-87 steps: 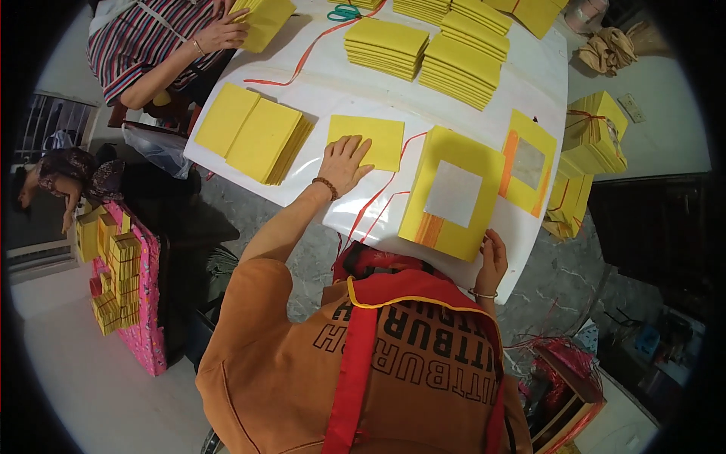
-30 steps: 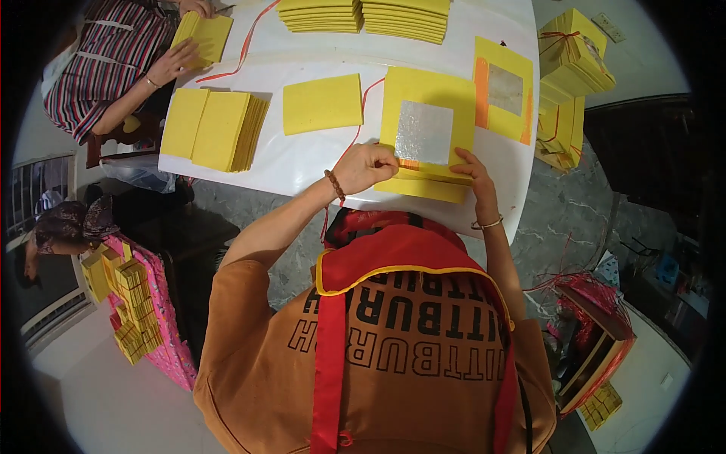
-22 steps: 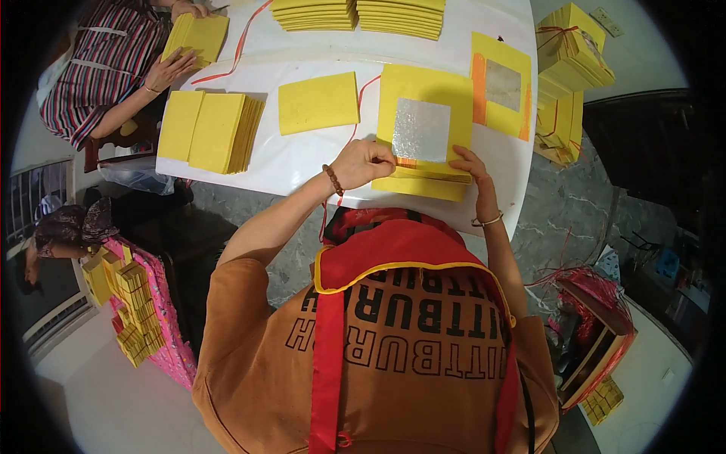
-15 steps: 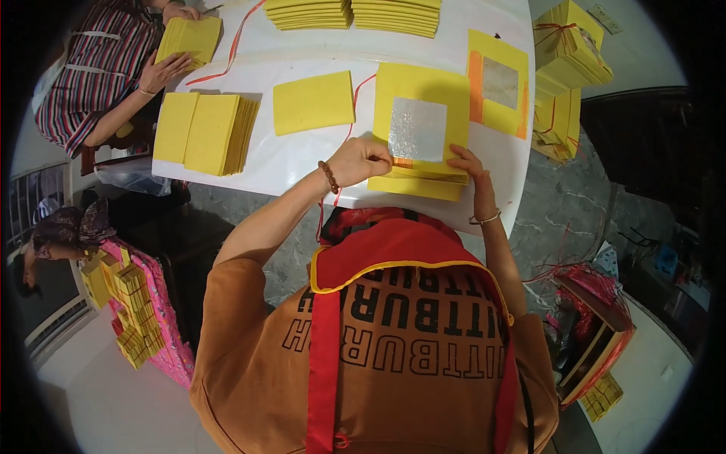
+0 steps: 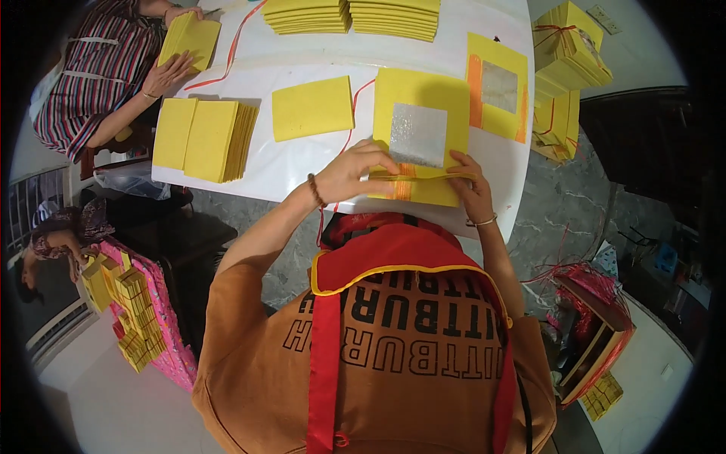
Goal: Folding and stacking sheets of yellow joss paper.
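Note:
A stack of yellow paper sheets (image 5: 421,85) lies in front of me on the table. Its top sheet bears a square of silver foil (image 5: 418,135). Along the near side, a narrow folded flap (image 5: 435,177) stands raised off the stack, with an orange strip (image 5: 404,191) showing by it. My left hand (image 5: 354,175) is closed about the flap's left end, the fingers slightly blurred. At its right end my right hand (image 5: 470,189) pinches the flap between thumb and fingers. Just left of the stack is a folded yellow packet (image 5: 312,109).
Bundles of folded yellow paper (image 5: 219,140) stand left on the white table (image 5: 257,163), more (image 5: 393,19) at the far edge. A yellow sheet (image 5: 495,85) lies right. Red string (image 5: 227,64) trails nearby. A co-worker's hand (image 5: 168,73) holds a yellow bundle at far left.
The flap along the stack's near side has lifted, uncovering more of the orange strip. My left hand has shifted slightly, its fingers now stretching over the flap; my right hand still holds the right end.

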A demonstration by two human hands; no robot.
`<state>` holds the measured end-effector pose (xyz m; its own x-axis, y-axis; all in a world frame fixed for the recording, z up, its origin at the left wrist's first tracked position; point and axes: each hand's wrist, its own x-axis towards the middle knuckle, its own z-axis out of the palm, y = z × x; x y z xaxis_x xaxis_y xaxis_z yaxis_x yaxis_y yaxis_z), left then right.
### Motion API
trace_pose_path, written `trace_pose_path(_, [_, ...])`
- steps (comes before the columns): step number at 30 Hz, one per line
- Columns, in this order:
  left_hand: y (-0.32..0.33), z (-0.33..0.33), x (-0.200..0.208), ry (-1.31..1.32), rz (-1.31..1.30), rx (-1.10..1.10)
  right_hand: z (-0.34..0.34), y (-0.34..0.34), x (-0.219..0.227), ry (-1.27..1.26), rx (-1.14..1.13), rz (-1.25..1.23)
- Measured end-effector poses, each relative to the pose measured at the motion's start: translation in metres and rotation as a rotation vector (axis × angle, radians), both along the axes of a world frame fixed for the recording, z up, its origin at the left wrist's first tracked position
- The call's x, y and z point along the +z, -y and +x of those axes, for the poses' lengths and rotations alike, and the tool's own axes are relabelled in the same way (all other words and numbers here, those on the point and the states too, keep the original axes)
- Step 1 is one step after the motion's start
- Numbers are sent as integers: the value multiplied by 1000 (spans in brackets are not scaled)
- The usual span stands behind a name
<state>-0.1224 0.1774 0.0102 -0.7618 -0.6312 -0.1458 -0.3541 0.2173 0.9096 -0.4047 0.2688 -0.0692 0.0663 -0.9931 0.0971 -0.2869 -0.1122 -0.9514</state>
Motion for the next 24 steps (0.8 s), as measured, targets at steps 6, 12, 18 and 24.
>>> trace_pose_path(6, [-7, 1, -32, 167, -886, 59, 1, 0, -3, 121, 3, 19])
trace_pose_path(12, [-26, 2, 2, 189, -1070, 37, 17, -1, 51, -406, -177, -310])
trace_pose_path(18, [-37, 11, -12, 30, -684, 21, 9, -14, 54, -499, 243, -245])
trace_pose_path(24, [-5, -10, -15, 198, 151, 421, 38, 10, 60, -10, -268, 269])
